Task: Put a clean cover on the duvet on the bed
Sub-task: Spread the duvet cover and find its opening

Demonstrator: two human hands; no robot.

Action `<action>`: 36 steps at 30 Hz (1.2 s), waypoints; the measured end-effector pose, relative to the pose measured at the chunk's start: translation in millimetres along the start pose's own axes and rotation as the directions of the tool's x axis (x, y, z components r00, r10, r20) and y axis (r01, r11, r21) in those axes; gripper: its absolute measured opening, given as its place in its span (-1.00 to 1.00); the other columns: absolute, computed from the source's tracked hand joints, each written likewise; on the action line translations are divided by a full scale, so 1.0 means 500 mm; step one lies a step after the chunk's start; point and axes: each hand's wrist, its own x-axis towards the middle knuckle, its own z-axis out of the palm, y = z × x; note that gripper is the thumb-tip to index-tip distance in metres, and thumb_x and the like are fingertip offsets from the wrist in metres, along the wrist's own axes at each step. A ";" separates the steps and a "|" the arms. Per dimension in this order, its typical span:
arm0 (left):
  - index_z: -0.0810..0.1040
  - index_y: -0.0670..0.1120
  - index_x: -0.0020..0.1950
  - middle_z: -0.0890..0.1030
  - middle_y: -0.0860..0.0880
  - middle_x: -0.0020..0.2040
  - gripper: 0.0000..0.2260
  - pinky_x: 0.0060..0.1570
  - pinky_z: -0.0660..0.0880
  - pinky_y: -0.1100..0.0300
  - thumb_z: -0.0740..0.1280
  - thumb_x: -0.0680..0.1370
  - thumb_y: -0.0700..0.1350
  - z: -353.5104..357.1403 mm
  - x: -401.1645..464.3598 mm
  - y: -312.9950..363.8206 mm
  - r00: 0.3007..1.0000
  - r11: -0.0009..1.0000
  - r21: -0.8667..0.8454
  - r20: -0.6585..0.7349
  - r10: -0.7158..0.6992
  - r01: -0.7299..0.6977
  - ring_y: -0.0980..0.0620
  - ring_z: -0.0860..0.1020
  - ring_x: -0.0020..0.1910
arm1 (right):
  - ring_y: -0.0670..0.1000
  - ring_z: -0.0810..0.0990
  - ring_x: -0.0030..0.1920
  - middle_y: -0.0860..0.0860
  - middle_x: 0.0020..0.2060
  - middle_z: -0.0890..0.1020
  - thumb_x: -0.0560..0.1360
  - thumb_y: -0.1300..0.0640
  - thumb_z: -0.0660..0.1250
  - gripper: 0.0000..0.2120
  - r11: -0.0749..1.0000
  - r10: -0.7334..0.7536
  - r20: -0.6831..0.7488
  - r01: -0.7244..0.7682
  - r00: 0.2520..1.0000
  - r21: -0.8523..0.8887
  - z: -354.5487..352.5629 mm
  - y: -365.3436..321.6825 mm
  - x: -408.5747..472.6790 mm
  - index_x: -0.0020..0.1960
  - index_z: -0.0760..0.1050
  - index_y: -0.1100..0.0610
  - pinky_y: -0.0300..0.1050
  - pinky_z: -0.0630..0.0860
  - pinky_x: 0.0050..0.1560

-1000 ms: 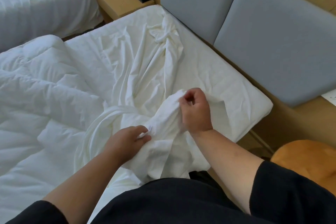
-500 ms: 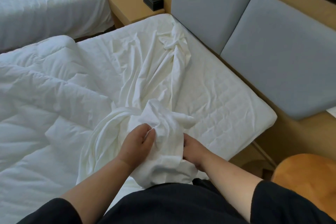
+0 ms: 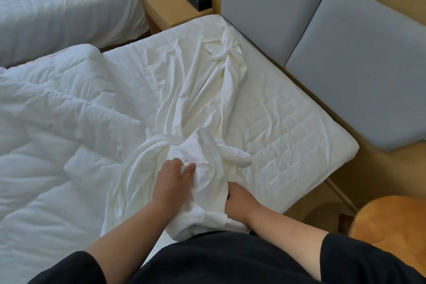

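Fingers [image 3: 184, 168] of my left hand [image 3: 171, 182] pinch the crumpled white cotton cover [image 3: 202, 152]; right-hand fingers vanish inside it, grip unreadable. Beyond them it trails twisted, so I risk tangling; the puffy white duvet [image 3: 57, 110] lies leftward.

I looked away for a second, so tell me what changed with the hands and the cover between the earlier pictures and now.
The right hand dropped from pinching a raised edge of the duvet cover to a low spot beside the bunch, its fingers now hidden in the cloth. The left hand moved up onto the bunch and pinches a fold. The camera tilted slightly. The duvet, the mattress and the nightstand stayed put.
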 end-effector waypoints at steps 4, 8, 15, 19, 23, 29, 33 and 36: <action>0.41 -0.14 0.01 0.52 -0.05 -0.14 -0.71 -0.25 0.36 0.16 0.14 0.68 0.08 0.025 -0.015 -0.004 0.948 0.970 -0.027 0.220 -0.232 0.243 0.00 0.50 -0.17 | -0.11 0.61 0.07 -0.15 0.00 0.67 0.50 -0.20 0.37 -0.84 0.999 0.040 0.065 -0.042 0.997 0.030 0.030 -0.005 0.024 0.01 0.57 -0.15 -0.08 0.54 0.20; 0.52 -0.06 -0.01 0.62 -0.03 -0.11 -0.68 -0.18 0.48 0.14 0.31 0.55 0.19 0.015 -0.014 -0.002 0.926 0.901 -0.297 0.304 -0.225 0.317 -0.03 0.56 -0.17 | -0.11 0.59 -0.09 -0.15 -0.23 0.63 0.56 -0.03 0.35 -0.91 0.970 0.054 -0.073 -0.035 0.996 0.242 0.027 -0.004 0.019 -0.12 0.55 -0.09 -0.16 0.54 0.05; 0.45 -0.08 -0.15 0.54 -0.05 -0.28 -0.73 -0.20 0.45 0.00 0.39 0.54 0.08 -0.060 0.012 0.022 0.998 0.958 -0.283 -0.025 -0.064 0.054 -0.04 0.50 -0.31 | 0.01 0.67 -0.11 -0.02 -0.22 0.71 0.59 0.02 0.26 -0.72 0.935 0.128 -0.421 0.031 0.898 0.353 -0.072 -0.040 0.030 -0.18 0.66 0.09 0.00 0.61 -0.02; 0.40 -0.05 -0.08 0.48 0.07 -0.25 -0.79 -0.19 0.32 0.10 0.35 0.58 0.03 -0.137 0.029 -0.009 0.997 0.979 0.193 -0.043 0.068 -0.058 0.01 0.45 -0.25 | 0.06 0.66 -0.08 0.03 -0.16 0.69 0.65 -0.15 0.16 -0.58 0.904 0.181 -0.502 0.059 0.846 0.424 -0.134 -0.084 0.053 -0.12 0.63 0.10 -0.01 0.57 -0.02; 0.39 0.06 -0.09 0.54 0.03 -0.08 -0.87 -0.10 0.36 0.13 0.30 0.60 0.04 -0.163 0.038 -0.034 0.975 0.873 0.475 0.224 0.000 -0.109 -0.02 0.48 -0.10 | 0.12 0.65 -0.06 0.06 -0.14 0.67 0.64 -0.17 0.17 -0.57 0.913 0.144 -0.518 0.090 0.843 0.399 -0.133 -0.147 0.082 -0.10 0.60 0.14 0.09 0.59 0.06; 0.57 0.13 0.26 0.43 0.16 0.19 -0.62 0.30 0.26 0.18 0.44 0.46 0.15 -0.132 0.029 0.002 0.890 0.857 0.274 0.272 0.365 -0.436 0.15 0.28 0.18 | 0.03 0.67 -0.11 0.03 -0.12 0.70 0.65 -0.19 0.18 -0.57 0.903 0.106 -0.348 0.057 0.932 0.427 -0.095 -0.171 0.068 0.02 0.63 0.13 -0.14 0.50 -0.21; 0.68 0.05 0.10 0.53 0.21 0.10 -0.83 0.21 0.35 0.32 0.33 0.60 -0.15 -0.087 0.027 0.048 0.877 0.886 0.045 0.173 0.448 -0.462 0.25 0.45 0.09 | 0.00 0.63 -0.23 0.00 -0.26 0.65 0.67 0.02 0.24 -0.73 0.872 0.146 -0.156 -0.052 0.977 0.486 -0.067 -0.157 0.057 -0.08 0.61 0.14 -0.21 0.52 -0.32; 0.62 0.08 0.04 0.60 0.18 0.00 -0.85 0.01 0.43 0.34 0.37 0.58 -0.17 -0.066 0.023 0.056 0.966 0.960 -0.169 0.092 0.243 -0.225 0.25 0.54 -0.05 | 0.08 0.59 -0.21 0.11 -0.22 0.62 0.57 0.13 0.41 -0.82 0.754 0.133 0.019 -0.114 0.991 0.647 -0.063 -0.148 0.037 0.00 0.66 0.26 -0.08 0.54 -0.17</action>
